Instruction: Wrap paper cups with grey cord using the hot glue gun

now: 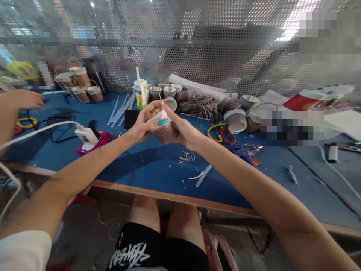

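Between both hands, above the blue table [135,162], is a small round cup-like basket [166,134] with a ribbed brown side and a white top edge. My left hand [146,121] is closed on its left side, the thumb with a teal nail lying over the white edge. Around the far and right side wraps my right hand [183,130], its fingers partly hidden behind the basket. Just beyond the hands stand more such small baskets [169,91] and a juice carton [141,94] with a straw. A dark phone [131,119] lies left of my left hand.
Yellow-handled and red-handled scissors [221,133] lie right of my hands, near a bundle of grey cord [201,107]. Nearer are clear glue sticks [203,176] and scraps. A purple power strip [94,143] with a white cable sits left. Another person's hand [28,99] reaches in at far left.
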The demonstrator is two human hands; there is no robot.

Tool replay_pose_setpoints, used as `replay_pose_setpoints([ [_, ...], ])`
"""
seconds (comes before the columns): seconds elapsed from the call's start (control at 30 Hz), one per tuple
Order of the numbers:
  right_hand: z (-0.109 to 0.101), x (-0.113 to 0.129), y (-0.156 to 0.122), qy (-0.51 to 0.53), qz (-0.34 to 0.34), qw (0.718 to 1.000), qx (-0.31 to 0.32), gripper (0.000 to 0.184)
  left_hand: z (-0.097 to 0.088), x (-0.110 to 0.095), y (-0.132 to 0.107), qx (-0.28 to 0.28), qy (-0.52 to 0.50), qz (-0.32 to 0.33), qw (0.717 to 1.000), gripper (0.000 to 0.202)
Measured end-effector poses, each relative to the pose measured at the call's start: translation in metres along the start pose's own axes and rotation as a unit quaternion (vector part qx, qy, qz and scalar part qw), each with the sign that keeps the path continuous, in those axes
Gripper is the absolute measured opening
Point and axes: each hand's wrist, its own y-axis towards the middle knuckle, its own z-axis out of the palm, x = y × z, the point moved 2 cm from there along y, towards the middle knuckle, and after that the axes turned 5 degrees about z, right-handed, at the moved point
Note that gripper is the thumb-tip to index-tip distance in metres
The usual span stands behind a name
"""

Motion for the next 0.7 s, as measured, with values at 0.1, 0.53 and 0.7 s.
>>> replay_pose_setpoints([
  [0.1,0.011,0.013,-0.013,0.121,0.122,0.976,0.131,0.069,-0.003,-0.003,0.001,0.008,0.034,0.008,0.999,0.073],
  [0.53,-0.011,0.003,0.007,-0.137,-0.027,0.985,-0.099,0.056,-0.021,0.008,0.008,0.082,0.044,-0.021,0.995,0.068],
  [0.7,-0.018,0.003,0.011,-0.211,-0.073,0.97,-0.1,0.056,-0.026,0.008,0.013,0.087,0.093,-0.007,0.992,0.077],
])
